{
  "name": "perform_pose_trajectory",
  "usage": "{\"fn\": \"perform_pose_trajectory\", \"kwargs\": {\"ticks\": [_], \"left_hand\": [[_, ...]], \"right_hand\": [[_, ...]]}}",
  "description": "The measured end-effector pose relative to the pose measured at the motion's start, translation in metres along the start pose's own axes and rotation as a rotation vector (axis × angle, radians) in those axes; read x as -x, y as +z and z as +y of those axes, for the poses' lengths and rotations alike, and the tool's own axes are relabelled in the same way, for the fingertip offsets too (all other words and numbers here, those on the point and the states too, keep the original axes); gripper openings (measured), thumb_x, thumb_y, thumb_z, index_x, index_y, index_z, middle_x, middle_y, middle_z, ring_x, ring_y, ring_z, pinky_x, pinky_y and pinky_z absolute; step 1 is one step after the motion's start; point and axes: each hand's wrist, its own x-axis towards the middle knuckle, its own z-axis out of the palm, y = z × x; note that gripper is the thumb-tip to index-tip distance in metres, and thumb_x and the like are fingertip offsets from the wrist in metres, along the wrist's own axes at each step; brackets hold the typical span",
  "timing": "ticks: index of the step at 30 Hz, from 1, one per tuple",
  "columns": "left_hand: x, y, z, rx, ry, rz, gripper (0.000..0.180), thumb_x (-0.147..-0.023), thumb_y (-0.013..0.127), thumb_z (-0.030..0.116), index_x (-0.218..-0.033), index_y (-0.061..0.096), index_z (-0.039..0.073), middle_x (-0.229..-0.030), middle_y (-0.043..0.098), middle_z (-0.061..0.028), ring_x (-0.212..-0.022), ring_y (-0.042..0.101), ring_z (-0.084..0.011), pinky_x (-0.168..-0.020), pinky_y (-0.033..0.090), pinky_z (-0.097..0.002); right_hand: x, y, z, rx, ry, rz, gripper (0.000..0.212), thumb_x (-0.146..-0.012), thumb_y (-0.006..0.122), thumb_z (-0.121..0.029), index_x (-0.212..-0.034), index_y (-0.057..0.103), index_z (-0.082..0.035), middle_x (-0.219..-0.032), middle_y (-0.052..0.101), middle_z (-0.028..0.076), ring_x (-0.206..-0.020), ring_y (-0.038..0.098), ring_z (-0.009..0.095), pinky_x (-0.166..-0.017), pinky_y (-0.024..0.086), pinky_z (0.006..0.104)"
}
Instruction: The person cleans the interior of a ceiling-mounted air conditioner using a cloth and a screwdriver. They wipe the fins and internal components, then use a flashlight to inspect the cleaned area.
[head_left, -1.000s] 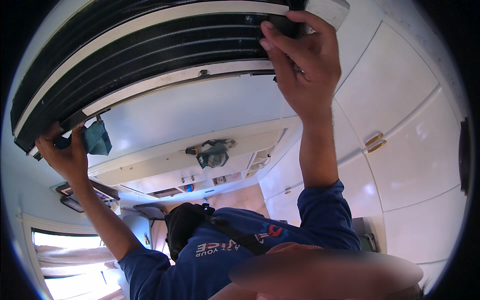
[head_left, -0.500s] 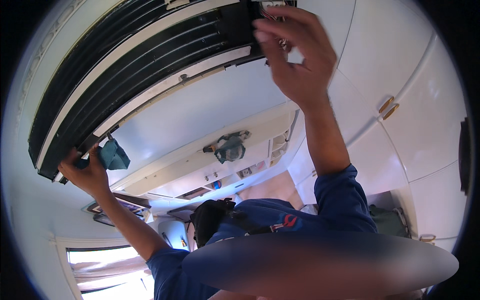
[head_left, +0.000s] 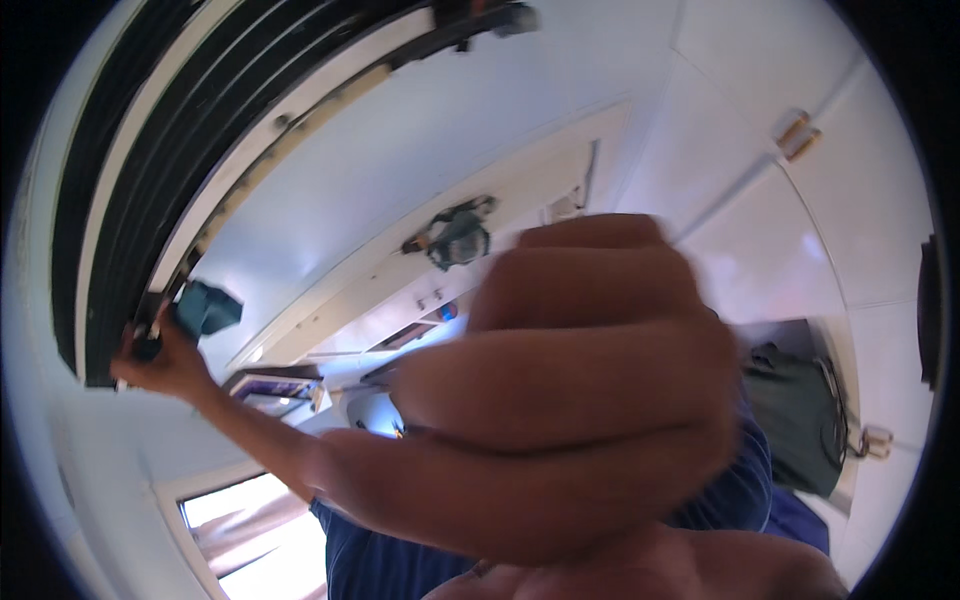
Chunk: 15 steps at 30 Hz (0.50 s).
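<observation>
My left hand is at the lower left end of a wall air conditioner, whose cover is off so the black finned coil shows between pale strips. Its fingers are closed round a teal cloth, which hangs out past the thumb beside the unit's lower edge. Large and blurred right in front of the camera is my right hand, away from the unit. Its fingers are curled and pressed together, and whatever may be inside them is hidden.
Below the unit, a white shelf carries a crumpled teal-and-white cloth. White cupboard doors with brass handles line the right side. A dark green bag sits low at right. A bright window is at lower left.
My right hand has come down from the wires at the unit's right end to close before the camera, its fingers now curled. The view has shifted; my left hand stays at the unit's left end.
</observation>
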Motion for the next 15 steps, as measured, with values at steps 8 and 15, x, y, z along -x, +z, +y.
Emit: {"fn": "perform_pose_trajectory", "kwargs": {"ticks": [8, 15], "left_hand": [[0.004, 0.002, -0.017, 0.083, 0.08, -0.041, 0.053, -0.073, 0.1, 0.029, -0.101, 0.067, -0.001, -0.096, 0.06, -0.0102, -0.093, 0.061, -0.0268, -0.079, 0.051, -0.0387], [0.005, 0.004, -0.031, 0.076, 0.11, -0.055, 0.05, -0.071, 0.102, 0.031, -0.096, 0.07, 0.002, -0.098, 0.064, -0.0106, -0.092, 0.062, -0.0243, -0.08, 0.05, -0.0376]], "right_hand": [[0.009, -0.004, -0.023, -0.109, 0.016, 0.067, 0.023, -0.099, 0.072, -0.025, -0.105, 0.063, -0.005, -0.095, 0.053, 0.004, -0.085, 0.06, 0.019, -0.069, 0.056, 0.0345], [0.022, -0.008, -0.001, -0.059, -0.032, -0.151, 0.025, -0.101, 0.069, -0.022, -0.115, 0.057, -0.006, -0.099, 0.053, 0.01, -0.085, 0.058, 0.02, -0.071, 0.055, 0.0351]]}}
